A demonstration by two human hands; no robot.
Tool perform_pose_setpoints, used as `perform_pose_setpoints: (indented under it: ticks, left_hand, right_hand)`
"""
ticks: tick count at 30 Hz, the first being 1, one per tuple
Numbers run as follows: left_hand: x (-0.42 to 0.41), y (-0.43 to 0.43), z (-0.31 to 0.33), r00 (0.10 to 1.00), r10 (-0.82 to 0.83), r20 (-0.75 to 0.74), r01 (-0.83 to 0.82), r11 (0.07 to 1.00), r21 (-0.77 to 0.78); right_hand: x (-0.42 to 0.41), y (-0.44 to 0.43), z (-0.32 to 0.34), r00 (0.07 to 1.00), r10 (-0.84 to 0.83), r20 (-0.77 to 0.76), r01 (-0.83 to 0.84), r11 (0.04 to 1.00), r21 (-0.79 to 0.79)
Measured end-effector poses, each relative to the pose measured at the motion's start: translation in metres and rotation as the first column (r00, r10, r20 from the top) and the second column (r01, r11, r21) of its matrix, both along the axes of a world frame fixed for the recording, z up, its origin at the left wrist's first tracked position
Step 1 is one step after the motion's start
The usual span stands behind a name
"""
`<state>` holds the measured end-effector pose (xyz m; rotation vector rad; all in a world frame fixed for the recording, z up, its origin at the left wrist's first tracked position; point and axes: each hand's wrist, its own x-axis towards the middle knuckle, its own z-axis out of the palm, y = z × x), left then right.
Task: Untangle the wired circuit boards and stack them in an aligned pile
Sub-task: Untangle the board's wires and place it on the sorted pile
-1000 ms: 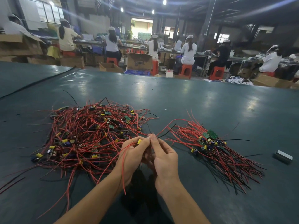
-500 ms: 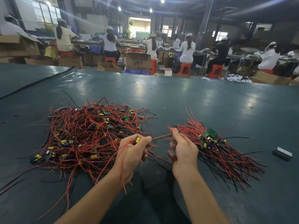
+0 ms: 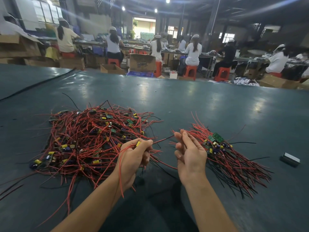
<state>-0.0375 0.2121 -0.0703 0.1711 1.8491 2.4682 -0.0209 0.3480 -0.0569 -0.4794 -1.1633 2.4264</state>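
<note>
Circuit boards point(image 3: 109, 116) mostly sit in the tangled heap point(image 3: 87, 141) at left, just a small aligned pile point(image 3: 222, 148) at right, so we reckon we're early on. Our left hand point(image 3: 133, 158) grips one board point(image 3: 138, 144); our right hand point(image 3: 189, 153) hangs loosely open beside the pile.

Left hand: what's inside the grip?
The left hand grips red wires with a yellow component poking out on top; any board is hidden by the fingers.

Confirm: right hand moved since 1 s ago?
Yes: the right hand moved right, away from the left hand gripping a wired board, toward the aligned pile.
</note>
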Motion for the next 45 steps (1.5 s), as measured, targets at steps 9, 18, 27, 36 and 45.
perform_pose_setpoints:
  ticks: [9, 18, 27, 36, 45]
  left_hand:
    - [0.002, -0.002, 0.008, 0.992, -0.113, 0.052, 0.113, 0.994, 0.006]
    - [0.003, 0.001, 0.009, 0.982, -0.146, 0.117, 0.145, 0.989, 0.018]
    - [0.005, 0.006, 0.01, 0.988, -0.112, 0.106, 0.105, 0.992, 0.07]
    - [0.006, 0.005, 0.012, 0.989, -0.092, 0.114, 0.093, 0.996, -0.001]
    - [0.004, 0.001, 0.015, 0.983, -0.12, 0.138, 0.129, 0.99, -0.058]
  right_hand:
    - [-0.002, 0.013, 0.0, 0.997, -0.078, -0.013, 0.078, 0.995, 0.059]
    - [-0.003, 0.016, -0.003, 0.995, -0.098, 0.028, 0.097, 0.995, 0.031]
    - [0.008, -0.042, -0.018, 0.944, 0.299, 0.139, -0.315, 0.943, 0.109]
    - [0.006, -0.044, -0.017, 0.974, 0.21, 0.091, -0.217, 0.973, 0.082]
    - [-0.002, 0.002, -0.001, 0.985, -0.002, 0.171, 0.009, 0.999, -0.04]
